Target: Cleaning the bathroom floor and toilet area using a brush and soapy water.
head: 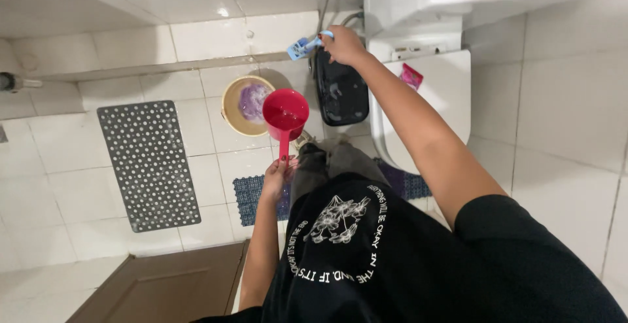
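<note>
A: Left hand [276, 180]?
B: Fingers closed on the handle of a red dipper [286, 114], cup held over the floor beside the yellow bucket [230, 104].
A: Right hand [341, 43]?
B: Stretched out, gripping a blue spray nozzle [305, 46] by the wall, above a black bin [340, 93], next to the white toilet [438, 94].
A: Floor?
B: Grey perforated mat [149, 164] at left.

The red dipper [286, 115] looks like glossy smooth plastic. White floor tiles [65, 159] shine glazed. The grey mat [149, 165] near the floor's left edge looks matt, holed rubber. The toilet [437, 94] gleams like smooth ceramic; the door [170, 287] looks wooden.
</note>
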